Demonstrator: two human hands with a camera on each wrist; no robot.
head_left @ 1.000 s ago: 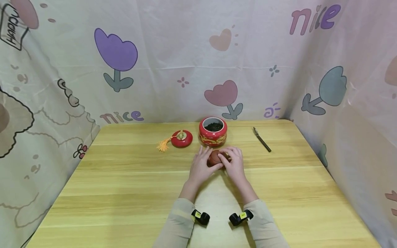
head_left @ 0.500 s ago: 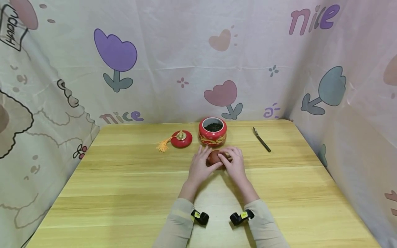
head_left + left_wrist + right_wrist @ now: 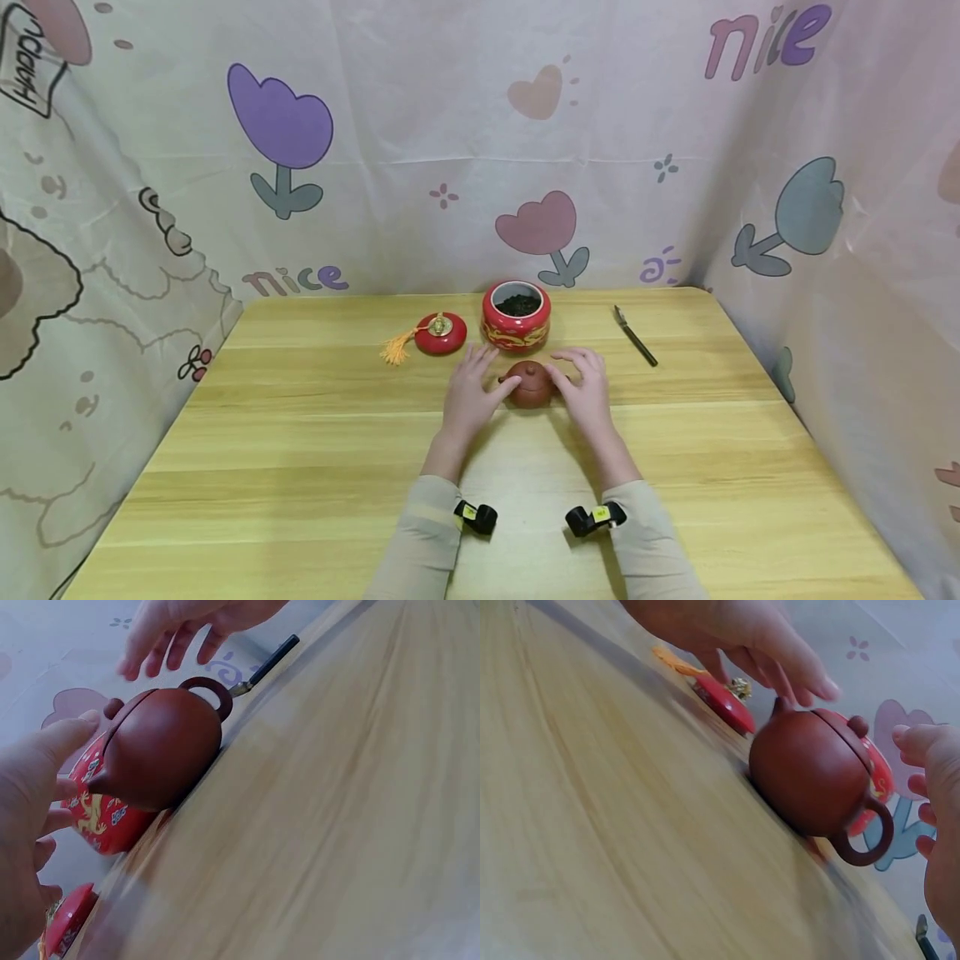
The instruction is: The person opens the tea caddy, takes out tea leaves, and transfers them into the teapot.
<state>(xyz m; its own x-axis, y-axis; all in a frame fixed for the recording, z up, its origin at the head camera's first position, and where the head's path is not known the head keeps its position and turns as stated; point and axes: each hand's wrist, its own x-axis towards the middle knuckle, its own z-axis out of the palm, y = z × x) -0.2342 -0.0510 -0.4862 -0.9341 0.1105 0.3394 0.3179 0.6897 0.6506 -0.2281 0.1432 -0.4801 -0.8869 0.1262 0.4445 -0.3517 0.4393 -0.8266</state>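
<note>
A small reddish-brown clay teapot [image 3: 530, 391] stands upright on the table between my two hands, its lid [image 3: 127, 720] seated on top. Its spout [image 3: 97, 782] points to my left and its looped handle [image 3: 876, 844] to my right. Beside the spout is my left hand [image 3: 466, 398], fingers spread and the thumb near the pot. On the handle side, my right hand [image 3: 587, 397] has its fingers loosely bent. Both wrist views show gaps between the hands and the pot, and neither hand holds anything.
Behind the teapot stands a red jar [image 3: 516, 332] with gold decoration, dark tea leaves inside. Left of it lies its red lid [image 3: 442, 335] with an orange tassel [image 3: 396, 348]. A slim dark-handled tool [image 3: 636, 337] lies at the right. A printed curtain [image 3: 420, 100] surrounds the table.
Both hands have drawn apart from the teapot, left hand leftward and right hand rightward, letting go of it. The pot and its lid now show fully between them.
</note>
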